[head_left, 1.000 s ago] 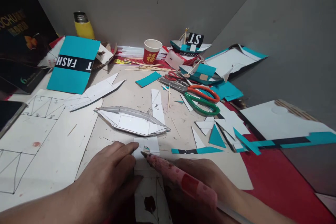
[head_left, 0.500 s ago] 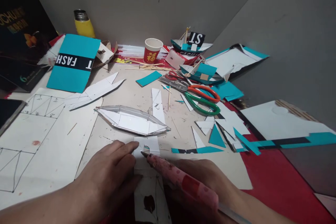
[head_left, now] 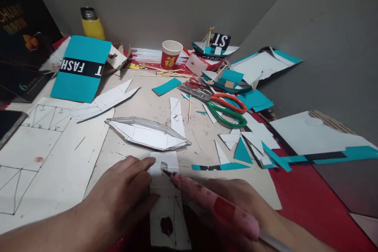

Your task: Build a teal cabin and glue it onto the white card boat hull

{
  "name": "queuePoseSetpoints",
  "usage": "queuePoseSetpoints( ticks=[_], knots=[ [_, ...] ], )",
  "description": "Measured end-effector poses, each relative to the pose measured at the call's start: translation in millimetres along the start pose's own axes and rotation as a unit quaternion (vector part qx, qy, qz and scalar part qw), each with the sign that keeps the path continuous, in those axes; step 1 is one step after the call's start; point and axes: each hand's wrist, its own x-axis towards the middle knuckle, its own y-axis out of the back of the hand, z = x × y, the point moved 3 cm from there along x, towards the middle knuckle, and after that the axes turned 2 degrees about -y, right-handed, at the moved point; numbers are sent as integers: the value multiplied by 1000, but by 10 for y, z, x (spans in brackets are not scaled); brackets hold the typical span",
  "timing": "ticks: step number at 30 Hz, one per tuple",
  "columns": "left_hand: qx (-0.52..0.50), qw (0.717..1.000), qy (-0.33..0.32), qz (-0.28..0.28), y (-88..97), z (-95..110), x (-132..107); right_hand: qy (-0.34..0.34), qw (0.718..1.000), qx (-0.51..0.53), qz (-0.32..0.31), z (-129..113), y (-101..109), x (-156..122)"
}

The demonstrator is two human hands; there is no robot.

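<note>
My left hand (head_left: 125, 189) grips the left edge of a white card strip (head_left: 162, 201), its index finger lying along the edge. The strip has a small cut hole near its top and a larger dark hole lower down. In my right hand (head_left: 236, 193) is a pink hot glue gun (head_left: 206, 197), a clear glue stick poking out of its rear. Its nozzle is at the lower edge of the small hole; whether it touches the card I cannot tell. My right fingers are partly hidden behind the gun. A folded white card boat hull (head_left: 147, 134) lies just beyond the strip.
Orange-and-green-handled scissors (head_left: 227, 106) lie at centre right among teal and white card scraps (head_left: 243, 151). Behind are a paper cup (head_left: 171, 55), thin sticks (head_left: 162, 71), small boat models (head_left: 226, 80) and a yellow bottle (head_left: 93, 27). A drawn pattern sheet (head_left: 59, 157) lies left.
The glue gun's nozzle has shifted slightly right and back along the small hole's lower edge. My left hand keeps its hold on the strip. The whole view has tilted a little.
</note>
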Motion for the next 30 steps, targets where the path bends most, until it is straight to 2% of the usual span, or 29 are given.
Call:
queuePoseSetpoints(
  ticks=[4,7,12,17,19,26,30],
  knots=[
    [9,1000,6,2,-14,-7,-26,49,996,-68,26,104,35,-118],
    [6,1000,7,-3,-2,-4,-11,35,996,-81,19,161,43,-153],
    [1,1000,3,-11,26,5,34,7,999,-36,2,103,66,-127],
    [-6,1000,5,-4,33,3,21,-96,993,61,10,63,37,-86],
    [-6,1000,4,-1,37,6,15,-118,990,78,11,61,27,-87],
    [-8,999,25,-26,52,21,42,-54,997,49,6,44,95,-74],
    [-3,999,23,-32,46,22,36,-89,990,105,-23,17,89,-71]
  ],
)
